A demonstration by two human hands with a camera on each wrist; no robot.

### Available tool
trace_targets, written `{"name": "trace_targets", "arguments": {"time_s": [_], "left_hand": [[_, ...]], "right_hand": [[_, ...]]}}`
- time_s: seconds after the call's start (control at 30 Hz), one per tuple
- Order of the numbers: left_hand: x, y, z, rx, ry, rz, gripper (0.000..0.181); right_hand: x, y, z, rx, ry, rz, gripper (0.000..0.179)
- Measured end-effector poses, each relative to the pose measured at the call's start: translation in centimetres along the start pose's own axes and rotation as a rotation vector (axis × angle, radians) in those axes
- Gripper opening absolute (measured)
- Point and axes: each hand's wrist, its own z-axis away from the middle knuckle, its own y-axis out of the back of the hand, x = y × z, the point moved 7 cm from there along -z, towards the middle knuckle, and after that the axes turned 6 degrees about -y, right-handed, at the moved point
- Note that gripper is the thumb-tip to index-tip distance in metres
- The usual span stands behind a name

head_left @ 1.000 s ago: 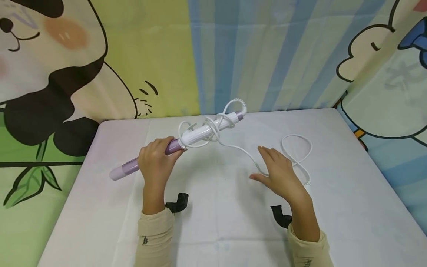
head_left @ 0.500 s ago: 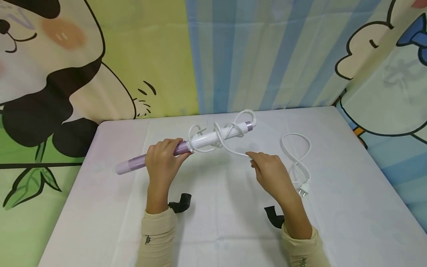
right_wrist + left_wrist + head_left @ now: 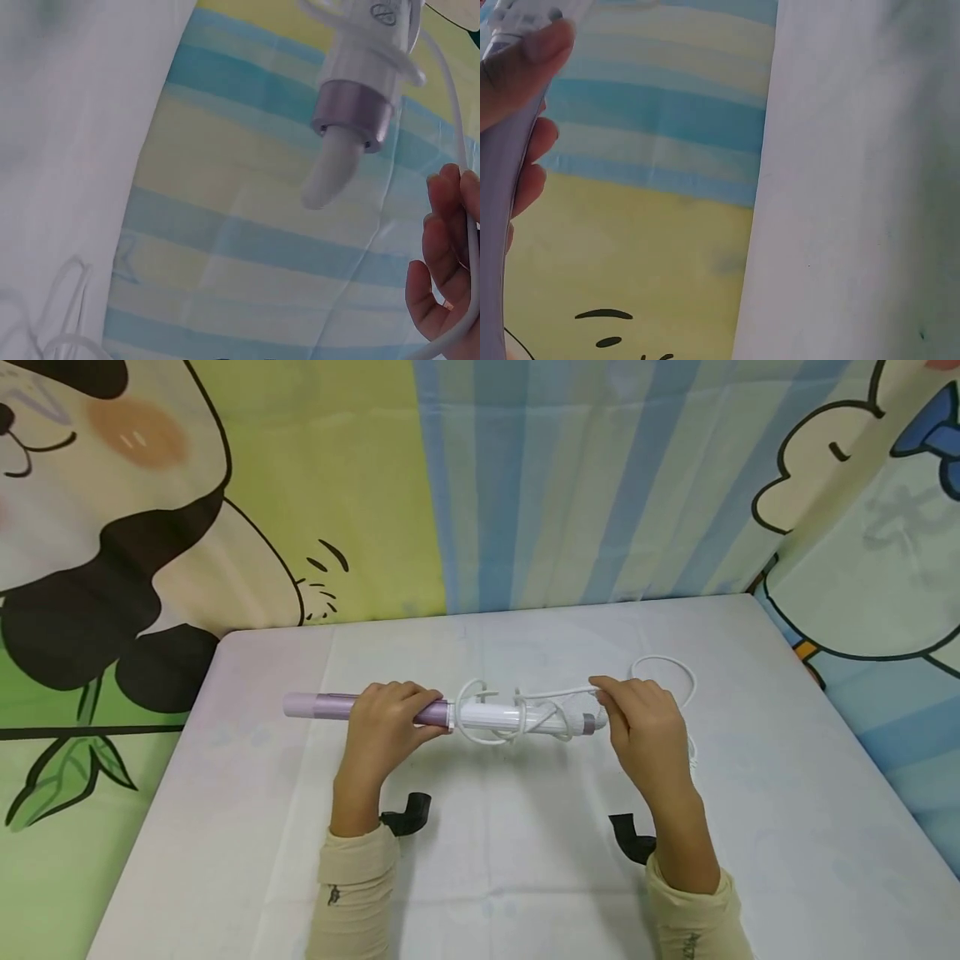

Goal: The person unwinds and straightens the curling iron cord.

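Note:
A curling iron (image 3: 487,717) with a purple barrel and a white handle lies level above the table in the head view. White cord (image 3: 555,692) loops loosely around its handle. My left hand (image 3: 380,727) grips the purple barrel close to the handle, and the left wrist view shows the thumb (image 3: 547,41) along it. My right hand (image 3: 648,739) pinches the cord beyond the handle's purple end cap. In the right wrist view, the cord (image 3: 454,105) runs between the fingertips of that hand (image 3: 442,262), while the end cap (image 3: 352,112) stands apart from it.
The white table (image 3: 480,860) lies beneath both hands. More of the cord (image 3: 675,662) rests in a loop at the right, partly behind the right hand. A printed curtain (image 3: 525,485) stands along the table's back edge. Black camera mounts (image 3: 408,814) sit at both wrists.
My right hand was open, then took hold of the cord and lifted it up and right to the far side of the handle. The curling iron has swung from slanted to level.

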Motion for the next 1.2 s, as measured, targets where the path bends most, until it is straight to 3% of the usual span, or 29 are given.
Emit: {"name": "trace_targets", "arguments": {"time_s": [0.17,0.3,0.53,0.7,0.87,1.1,1.2], "left_hand": [[0.2,-0.1,0.2,-0.018,-0.032,0.113,0.041],[0.2,-0.1,0.4,-0.021,-0.047,0.189,0.041],[0.1,0.5,0.7,0.045,-0.078,0.287,0.04],[-0.1,0.9,0.8,0.092,-0.083,0.285,0.041],[-0.5,1.3,0.8,0.136,-0.045,0.242,0.042],[-1.4,2.1,0.7,0.218,0.075,0.164,0.041],[-1.9,2.4,0.8,0.26,0.149,0.131,0.042]], "right_hand": [[1.3,0.5,-0.3,0.029,-0.068,0.0,0.016],[2.4,0.3,-0.4,-0.011,-0.113,0.019,0.016],[4.9,-0.7,0.0,-0.291,-0.297,0.014,0.02],[6.1,-1.9,0.8,-0.481,-0.388,0.007,0.023],[6.3,-4.0,1.5,-0.672,-0.402,0.064,0.023],[5.7,-6.4,2.7,-0.783,-0.337,0.045,0.018],[5.1,-7.3,3.4,-0.878,-0.308,0.028,0.02]]}}
